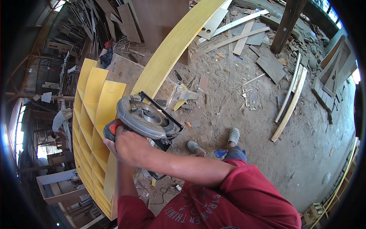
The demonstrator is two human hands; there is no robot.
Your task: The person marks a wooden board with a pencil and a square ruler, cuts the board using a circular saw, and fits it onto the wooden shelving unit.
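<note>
My right hand [131, 147] is wrapped round the rear handle of a grey circular saw [143, 116]. The saw has a round blade guard, a dark metal base plate and an orange patch at the grip. It is tilted at the near end of a long yellow board [173, 45]; whether the blade touches the wood is hidden. My right forearm crosses in front of my body. My left forearm [126, 179] rises beneath it, and the left hand is mostly hidden behind the right one. Just left of the saw stands a yellow compartmented wooden frame [91, 126].
Loose boards [248, 36] and scraps litter the dirt floor ahead. Curved wooden strips [293, 99] lie to the right, near a dark post [288, 26]. My feet [233, 135] are close to a blue scrap. A cable [164, 192] runs below the saw. Another person [62, 120] is far left.
</note>
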